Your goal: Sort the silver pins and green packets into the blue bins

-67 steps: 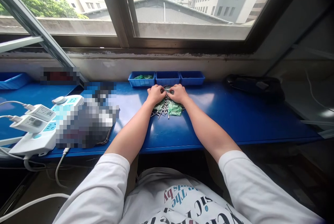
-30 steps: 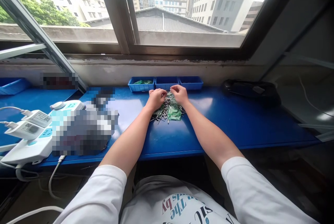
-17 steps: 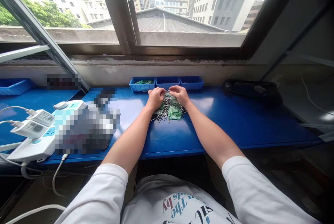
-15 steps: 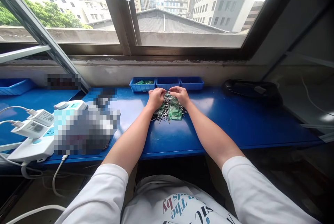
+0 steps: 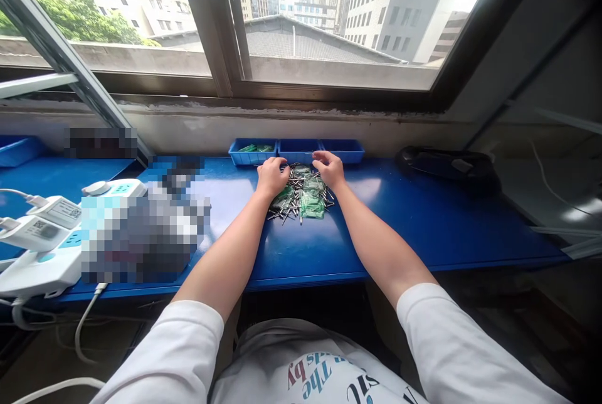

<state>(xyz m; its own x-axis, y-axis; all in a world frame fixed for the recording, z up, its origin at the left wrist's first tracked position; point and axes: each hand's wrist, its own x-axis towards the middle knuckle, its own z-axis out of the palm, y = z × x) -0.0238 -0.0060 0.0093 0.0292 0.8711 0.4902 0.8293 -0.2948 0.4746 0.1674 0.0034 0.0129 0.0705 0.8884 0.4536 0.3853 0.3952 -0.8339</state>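
Metal pins point(image 5: 295, 198) lay heaped with green packets point(image 5: 312, 204) on the blue table point(image 5: 305, 260), between both hands; likely light, stiff, slick, best gripped mid-length. Right hand point(image 5: 331, 172) pinched what looked like one slim pin point(image 5: 308, 153); left hand point(image 5: 271, 179) curled beside the heap, contents hidden, couldn't tell.

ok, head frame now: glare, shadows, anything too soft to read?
Head view: sky blown out through the window; glare on the blue tabletop outside both left hand and right hand; right side in heavy shadow, dulling the black item; pixelation masks things at left; metal rods too small to separate cleanly.
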